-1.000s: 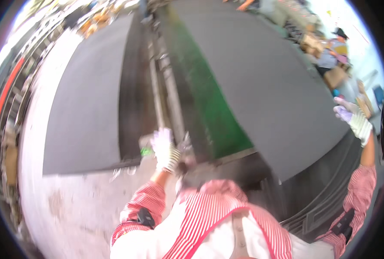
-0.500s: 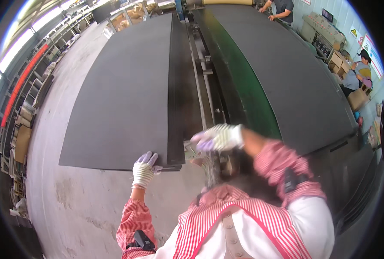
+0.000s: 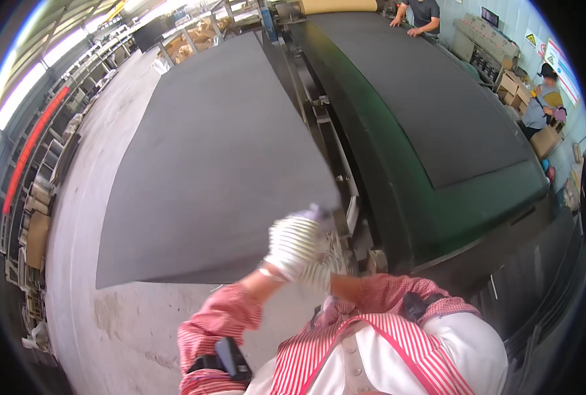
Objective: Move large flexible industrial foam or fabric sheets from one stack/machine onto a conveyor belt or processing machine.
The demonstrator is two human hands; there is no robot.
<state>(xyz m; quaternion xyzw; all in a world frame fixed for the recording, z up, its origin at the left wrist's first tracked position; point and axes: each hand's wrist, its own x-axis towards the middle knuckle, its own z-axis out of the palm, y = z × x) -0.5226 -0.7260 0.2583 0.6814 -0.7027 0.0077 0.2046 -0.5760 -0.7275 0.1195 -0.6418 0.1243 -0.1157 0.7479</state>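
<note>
A large dark grey sheet (image 3: 207, 164) lies on the left, its near right corner drawn over toward the machine frame. At that corner is my left hand (image 3: 294, 245), in a striped white glove with purple fingertips. Its fingers close on the sheet's edge, though motion blurs them. My right hand (image 3: 316, 275), gloved alike, is just below and partly behind the left one; its fingers are hidden. To the right, another dark sheet (image 3: 424, 99) rests flat on a green conveyor belt (image 3: 451, 217).
A metal machine frame (image 3: 322, 115) runs between sheet and belt. At the belt's far end, beside a tan roll (image 3: 339, 6), a person (image 3: 424, 16) touches the sheet. Another person (image 3: 544, 105) is at right near cardboard boxes (image 3: 513, 92). Racks (image 3: 36, 230) line the left wall.
My left hand has moved right with the near sheet's corner, covering the frame's edge. My right hand has come down beside it. The belt's sheet has shifted away, baring more green.
</note>
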